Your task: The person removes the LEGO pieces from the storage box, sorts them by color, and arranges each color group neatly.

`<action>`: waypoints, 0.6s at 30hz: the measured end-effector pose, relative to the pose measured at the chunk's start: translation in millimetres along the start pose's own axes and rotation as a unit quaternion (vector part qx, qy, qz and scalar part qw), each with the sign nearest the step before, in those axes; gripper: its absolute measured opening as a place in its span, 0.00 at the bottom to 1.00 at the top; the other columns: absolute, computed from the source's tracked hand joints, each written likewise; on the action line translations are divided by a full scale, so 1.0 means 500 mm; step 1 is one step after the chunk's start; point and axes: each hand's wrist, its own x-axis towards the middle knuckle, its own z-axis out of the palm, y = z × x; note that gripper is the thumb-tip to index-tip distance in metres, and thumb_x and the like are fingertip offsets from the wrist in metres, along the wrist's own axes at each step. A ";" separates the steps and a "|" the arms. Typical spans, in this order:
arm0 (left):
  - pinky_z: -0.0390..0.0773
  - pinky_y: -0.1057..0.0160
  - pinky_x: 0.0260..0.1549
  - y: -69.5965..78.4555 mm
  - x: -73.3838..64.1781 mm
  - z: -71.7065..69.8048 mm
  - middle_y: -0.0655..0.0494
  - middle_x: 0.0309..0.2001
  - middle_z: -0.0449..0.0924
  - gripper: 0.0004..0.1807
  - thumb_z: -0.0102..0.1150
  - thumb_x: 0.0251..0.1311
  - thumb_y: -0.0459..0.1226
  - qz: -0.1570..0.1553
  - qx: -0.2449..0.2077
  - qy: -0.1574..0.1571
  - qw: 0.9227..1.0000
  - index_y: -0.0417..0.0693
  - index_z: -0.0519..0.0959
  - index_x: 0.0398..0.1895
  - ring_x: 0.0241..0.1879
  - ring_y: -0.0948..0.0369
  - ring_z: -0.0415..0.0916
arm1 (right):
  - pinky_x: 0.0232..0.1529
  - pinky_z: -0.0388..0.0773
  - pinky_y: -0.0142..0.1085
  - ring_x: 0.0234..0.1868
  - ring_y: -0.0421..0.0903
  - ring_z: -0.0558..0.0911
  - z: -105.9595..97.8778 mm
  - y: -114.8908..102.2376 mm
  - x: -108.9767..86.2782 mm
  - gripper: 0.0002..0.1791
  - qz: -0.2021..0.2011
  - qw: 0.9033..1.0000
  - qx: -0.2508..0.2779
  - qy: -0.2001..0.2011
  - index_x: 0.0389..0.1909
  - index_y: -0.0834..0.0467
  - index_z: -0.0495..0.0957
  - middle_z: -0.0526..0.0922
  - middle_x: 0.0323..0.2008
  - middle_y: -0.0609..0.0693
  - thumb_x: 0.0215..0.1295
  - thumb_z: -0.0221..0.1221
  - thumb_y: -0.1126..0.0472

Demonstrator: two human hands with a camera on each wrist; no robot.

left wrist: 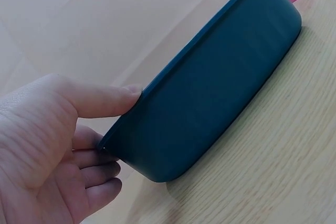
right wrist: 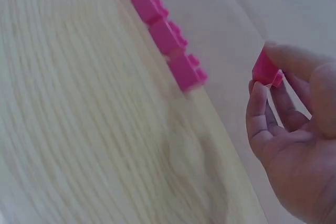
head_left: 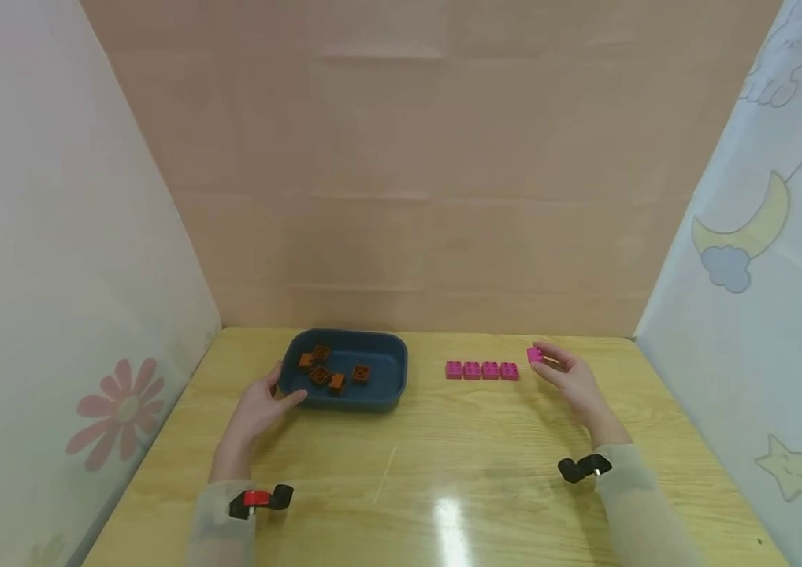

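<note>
A dark blue tray (head_left: 344, 403) stands at the back left of the table with several orange-brown toy bricks (head_left: 362, 373) lying in it at odd angles. My left hand (head_left: 259, 405) holds the tray's left end; in the left wrist view the thumb (left wrist: 113, 100) lies on the rim and the other fingers curl against the end wall. Between thumb and fingers, my right hand (head_left: 577, 386) pinches a pink toy brick (right wrist: 266, 69), raised above the table. To its left, several pink bricks (head_left: 490, 370) sit studs up in a straight row.
The wooden table (head_left: 387, 472) ends at a tan backdrop (head_left: 401, 197) just behind the tray and row. Printed white panels (head_left: 720, 354) stand along the left and right sides. Bare wood lies in front of the row.
</note>
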 end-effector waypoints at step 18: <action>0.57 0.41 0.78 0.000 -0.004 0.001 0.33 0.84 0.44 0.52 0.67 0.75 0.45 -0.005 -0.006 -0.005 1.000 0.31 0.45 0.85 0.81 0.35 0.48 | 0.63 0.79 0.52 0.65 0.65 0.79 -0.002 0.052 0.040 0.29 0.022 0.977 -0.212 -0.023 0.74 0.64 0.74 0.79 0.65 0.68 0.78 0.65 0.59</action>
